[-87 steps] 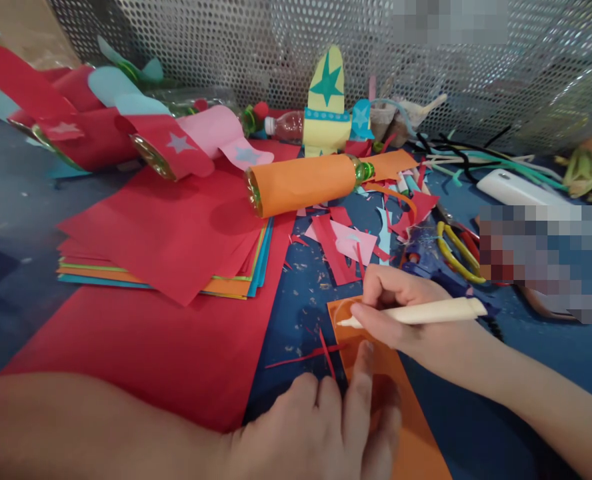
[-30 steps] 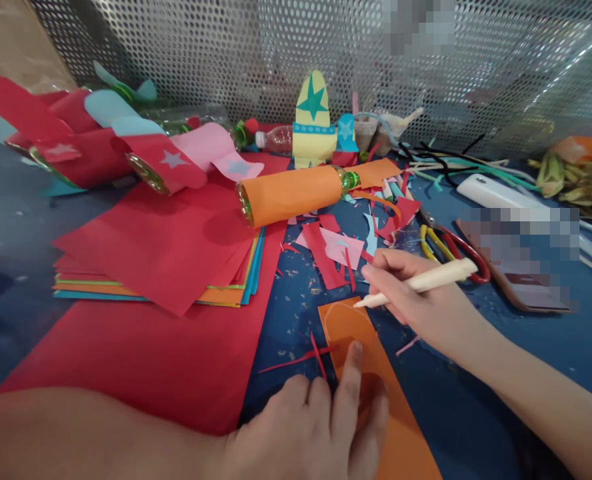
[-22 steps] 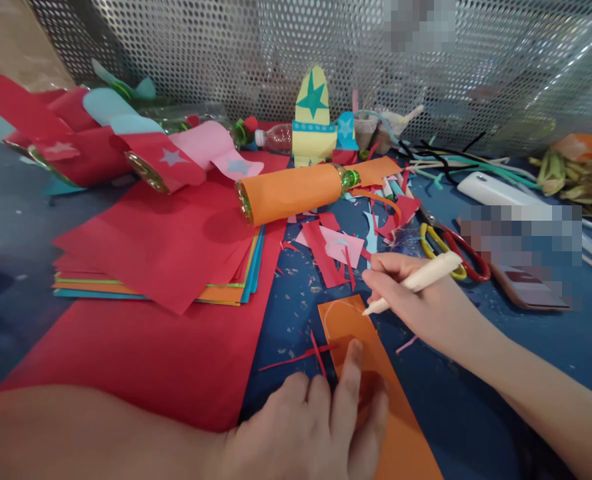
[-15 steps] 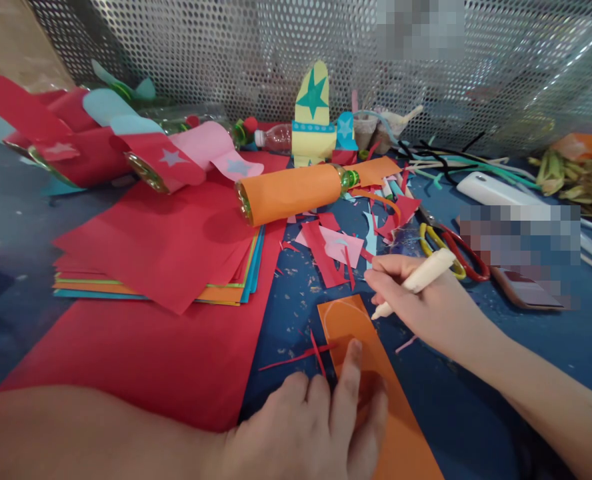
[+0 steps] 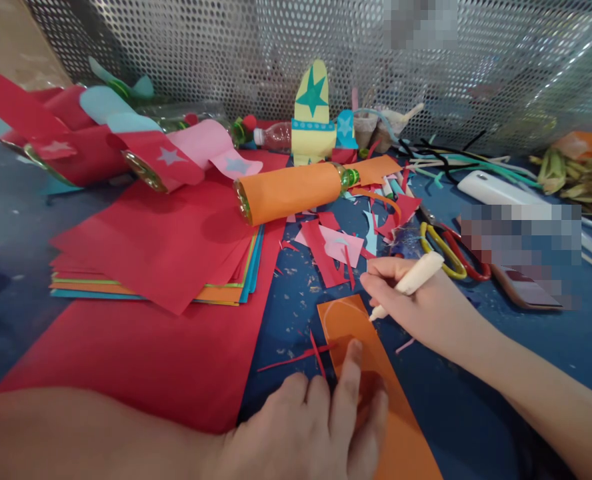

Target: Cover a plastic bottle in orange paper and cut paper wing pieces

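My right hand [image 5: 416,310] is closed round a cream pen [image 5: 410,283], whose tip touches the right edge of an orange paper strip [image 5: 371,373] lying on the blue table. A faint curved line shows near the strip's far end. My left hand [image 5: 321,427] lies flat on the near part of the strip, fingers stretched out and pressing it down. Thin red paper slivers [image 5: 306,353] lie just left of the strip.
A large red sheet [image 5: 141,353] and a stack of coloured paper [image 5: 161,260] fill the left. A bottle wrapped in orange paper [image 5: 293,190] lies behind, with paper rockets [image 5: 313,117], scraps, scissors [image 5: 449,250] and a white phone [image 5: 501,190]. A perforated metal wall closes the back.
My right hand has swung the pen from pointing left across the strip's far end to a steeper angle, its tip moving right and down along the strip's right edge. My left hand stayed put.
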Action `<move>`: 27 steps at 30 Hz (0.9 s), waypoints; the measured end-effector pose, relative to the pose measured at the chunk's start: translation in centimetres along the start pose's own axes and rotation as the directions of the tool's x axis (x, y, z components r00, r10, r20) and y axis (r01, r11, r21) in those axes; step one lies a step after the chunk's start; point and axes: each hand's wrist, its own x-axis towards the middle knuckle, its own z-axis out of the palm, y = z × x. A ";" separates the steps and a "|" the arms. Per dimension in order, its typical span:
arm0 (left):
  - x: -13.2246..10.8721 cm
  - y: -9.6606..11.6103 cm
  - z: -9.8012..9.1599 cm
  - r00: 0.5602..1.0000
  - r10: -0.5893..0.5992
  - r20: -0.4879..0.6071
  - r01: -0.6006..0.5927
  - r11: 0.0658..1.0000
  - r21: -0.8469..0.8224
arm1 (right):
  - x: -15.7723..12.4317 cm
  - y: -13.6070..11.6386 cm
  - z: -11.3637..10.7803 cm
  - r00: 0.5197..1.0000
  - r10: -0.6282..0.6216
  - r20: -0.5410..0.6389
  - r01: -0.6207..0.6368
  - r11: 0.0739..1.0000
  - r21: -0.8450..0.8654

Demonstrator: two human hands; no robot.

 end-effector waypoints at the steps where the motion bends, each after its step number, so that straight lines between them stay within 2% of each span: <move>1: 0.0 0.0 -0.1 1.000 0.001 -0.008 -0.001 1.000 0.001 | 0.0 0.0 0.0 1.000 0.002 0.002 -0.002 1.000 0.000; 12: -0.1 0.1 0.2 1.000 0.005 -0.003 -0.005 1.000 -0.009 | -0.2 0.0 0.0 1.000 -0.002 0.018 0.002 1.000 0.024; 18: 0.0 0.0 0.4 0.997 -0.054 -0.056 0.053 0.998 -0.022 | 0.0 -0.4 -0.6 0.983 -0.004 -0.182 0.033 0.987 0.156; 22: 0.0 0.1 0.7 0.993 -0.082 -0.084 0.075 0.994 -0.082 | 0.2 0.0 -0.9 0.969 0.021 -0.247 0.047 0.963 0.265; 25: 0.0 -0.6 0.2 0.980 -0.030 -0.195 0.013 0.996 -0.087 | 0.4 0.4 -1.0 0.960 -0.006 -0.281 0.097 0.945 0.312; 27: 0.2 -1.6 -0.4 0.954 0.019 -0.300 -0.049 0.995 -0.090 | 0.6 0.7 -1.1 0.950 -0.006 -0.314 0.123 0.927 0.355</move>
